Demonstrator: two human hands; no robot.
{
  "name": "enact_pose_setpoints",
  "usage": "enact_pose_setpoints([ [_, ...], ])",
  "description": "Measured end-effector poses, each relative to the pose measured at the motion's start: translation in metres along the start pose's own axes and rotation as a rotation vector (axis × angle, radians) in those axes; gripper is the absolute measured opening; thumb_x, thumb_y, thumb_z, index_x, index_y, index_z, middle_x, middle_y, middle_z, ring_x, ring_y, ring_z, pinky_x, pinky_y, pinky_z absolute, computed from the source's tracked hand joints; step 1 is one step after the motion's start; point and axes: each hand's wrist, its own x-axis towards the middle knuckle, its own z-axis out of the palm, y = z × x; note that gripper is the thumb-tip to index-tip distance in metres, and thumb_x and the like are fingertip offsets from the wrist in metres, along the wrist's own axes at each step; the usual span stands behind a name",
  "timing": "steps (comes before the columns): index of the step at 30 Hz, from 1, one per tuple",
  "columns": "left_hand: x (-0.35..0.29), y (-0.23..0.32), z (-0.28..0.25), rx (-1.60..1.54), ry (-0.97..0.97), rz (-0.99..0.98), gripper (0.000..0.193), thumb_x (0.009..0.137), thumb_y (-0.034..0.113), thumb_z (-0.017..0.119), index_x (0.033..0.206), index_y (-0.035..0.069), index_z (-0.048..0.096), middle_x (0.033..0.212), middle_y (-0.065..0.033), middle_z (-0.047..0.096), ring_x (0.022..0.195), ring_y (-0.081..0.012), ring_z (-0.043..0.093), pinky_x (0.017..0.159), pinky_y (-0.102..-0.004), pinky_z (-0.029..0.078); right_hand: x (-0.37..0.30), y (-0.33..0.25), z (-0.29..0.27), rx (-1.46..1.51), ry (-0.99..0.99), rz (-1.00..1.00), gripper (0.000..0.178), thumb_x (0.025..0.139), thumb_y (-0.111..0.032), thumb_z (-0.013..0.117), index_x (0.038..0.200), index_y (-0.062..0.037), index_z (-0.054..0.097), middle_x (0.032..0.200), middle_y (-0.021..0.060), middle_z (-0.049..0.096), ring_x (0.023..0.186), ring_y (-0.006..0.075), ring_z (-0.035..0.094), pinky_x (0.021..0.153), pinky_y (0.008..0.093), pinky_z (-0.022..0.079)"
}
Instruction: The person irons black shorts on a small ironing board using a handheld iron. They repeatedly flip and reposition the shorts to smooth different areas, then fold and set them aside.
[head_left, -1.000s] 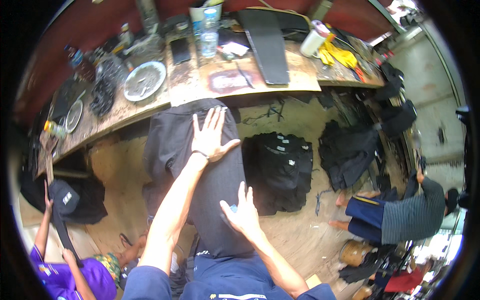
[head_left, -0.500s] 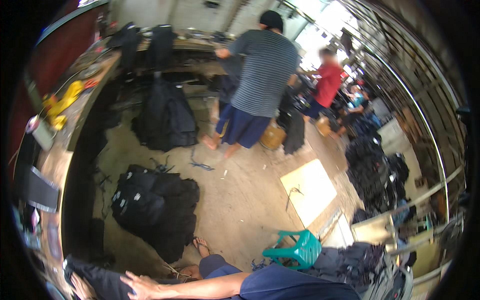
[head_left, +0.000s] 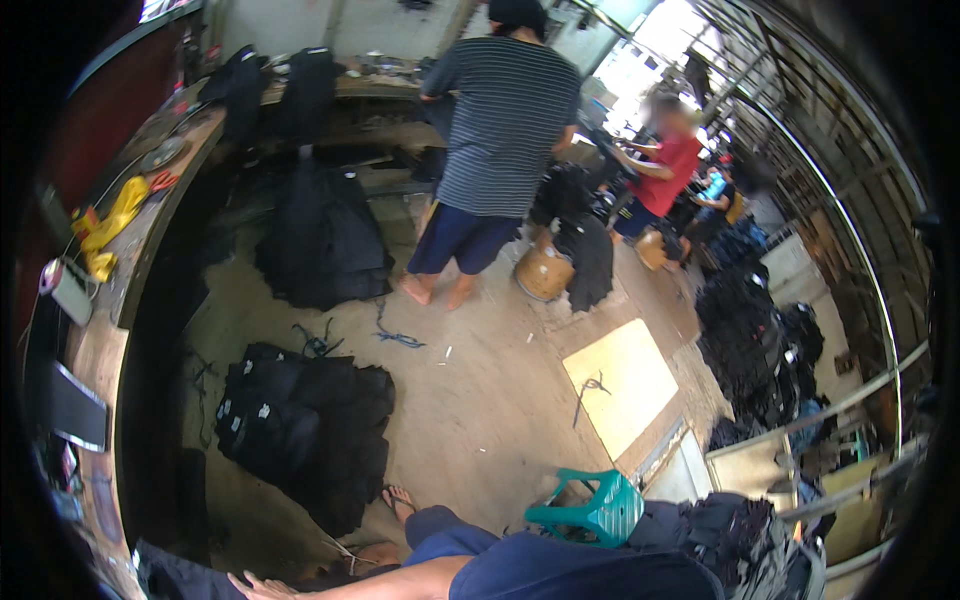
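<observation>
At the lower left edge, my right hand [head_left: 262,588] rests against a black cloth garment [head_left: 178,574], its fingers stretched out and partly cut off by the picture's rim. The garment lies along the end of the wooden bench. My left hand is out of view. My forearm comes in from the right, over my bent leg in dark blue cloth. Just beyond my sandalled foot [head_left: 398,500], a pile of black garments [head_left: 305,425] lies on the floor.
A long wooden bench [head_left: 100,350] curves along the left, with a yellow cloth [head_left: 120,215] on it. A green plastic stool [head_left: 600,510] stands at lower right beside dark clothes [head_left: 720,540]. One person [head_left: 510,125] in stripes stands ahead; another [head_left: 670,165] in red works behind.
My left hand has left the view, and my right hand has shifted down and slightly left with the garment. The person in stripes has turned and straightened beside the far bench.
</observation>
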Motion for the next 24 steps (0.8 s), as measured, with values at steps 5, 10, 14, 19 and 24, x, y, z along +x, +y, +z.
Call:
enact_pose_setpoints([
  [5,-0.113,-0.03,0.019,-0.017,-0.328,-0.475,0.054,0.1,0.037,0.083,0.129,-0.006,0.068,0.12,-0.0273,0.071,0.11,-0.046,0.069,0.097,-0.0563,0.057,-0.016,0.013,-0.017,0.019,-0.071,-0.024,0.109,0.093,-0.03,0.073,0.176,-0.0049,0.007,0.161,0.047,0.036,0.12,0.0571,0.068,0.104,0.0581,0.059],
  [10,-0.132,0.017,-0.017,-0.225,-0.12,-0.453,0.054,0.1,0.036,0.084,0.129,-0.006,0.068,0.12,-0.0287,0.071,0.109,-0.0465,0.069,0.098,-0.0562,0.057,-0.036,0.029,-0.045,-0.063,-0.185,0.117,0.103,0.094,-0.042,0.072,0.17,0.0064,0.023,0.099,0.0335,0.076,0.092,0.0486,0.076,0.087,0.0527,0.064],
  [14,-0.024,0.056,-0.05,-0.195,0.389,0.247,0.063,0.102,0.047,0.078,0.135,-0.006,0.068,0.141,-0.0316,0.064,0.117,-0.0473,0.067,0.102,-0.0573,0.055,-0.042,0.023,-0.059,0.046,-0.098,0.075,0.087,0.096,-0.046,0.07,0.157,0.01,0.042,0.104,0.0327,0.077,0.1,0.0505,0.076,0.091,0.0559,0.062],
  [19,0.166,0.089,-0.019,0.309,-0.046,0.443,0.08,0.108,0.056,0.062,0.17,0.01,0.04,0.173,-0.0252,0.039,0.16,-0.0431,0.037,0.128,-0.0571,0.033,-0.022,-0.007,-0.068,0.008,-0.122,0.272,0.079,0.095,-0.059,0.07,0.141,0.0044,0.064,0.127,0.0298,0.075,0.12,0.0492,0.071,0.103,0.0557,0.057],
  [24,0.264,0.097,0.027,0.304,-0.092,0.302,0.107,0.09,0.084,0.064,0.173,0.023,0.034,0.177,-0.0136,0.036,0.163,-0.0369,0.032,0.126,-0.069,0.026,0.022,-0.057,-0.059,-0.109,0.01,0.213,0.076,0.093,-0.062,0.076,0.123,0.0089,0.075,0.115,0.0347,0.077,0.112,0.048,0.076,0.097,0.052,0.06],
])
